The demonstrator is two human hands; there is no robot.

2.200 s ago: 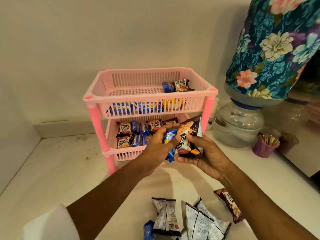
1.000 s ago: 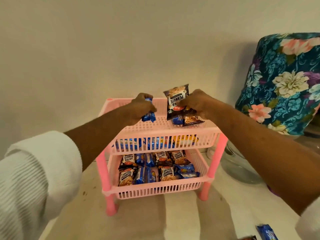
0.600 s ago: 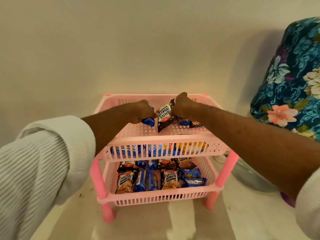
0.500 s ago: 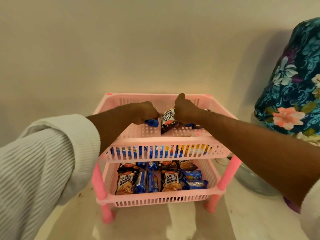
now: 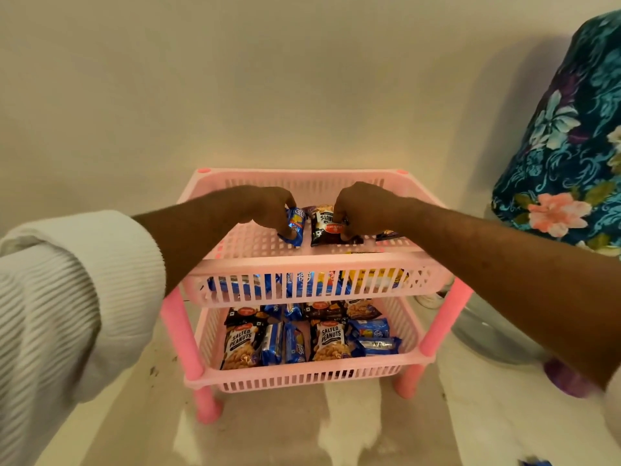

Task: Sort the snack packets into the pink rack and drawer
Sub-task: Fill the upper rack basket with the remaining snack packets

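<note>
Two snack packets sit at the floor of the top tier of the pink rack (image 5: 316, 264). The blue biscuit packet (image 5: 295, 227) stands on edge, pinched in the closed fingers of the left hand (image 5: 268, 210). The dark peanut packet (image 5: 327, 227), just beside it, lies nearly flat under the curled fingers of the right hand (image 5: 363, 206), which grip its right edge.

Risks, as judged: the blue packet, released on edge, may tip against the peanut packet or fall flat across it, muddling the row. The perforated floor offers little grip, so a quick withdrawal of either hand could drag a glossy packet out of line. Both forearms cross the front rim of the tier; a knock there could shift the light rack on the pale counter (image 5: 289, 432).

Appearance: both packets are small, shiny and pillow-shaped, the peanut packet dark with a red label. The lower tier (image 5: 302, 375) holds neat rows of like packets. A floral cloth cover (image 5: 571, 146) stands at right.
</note>
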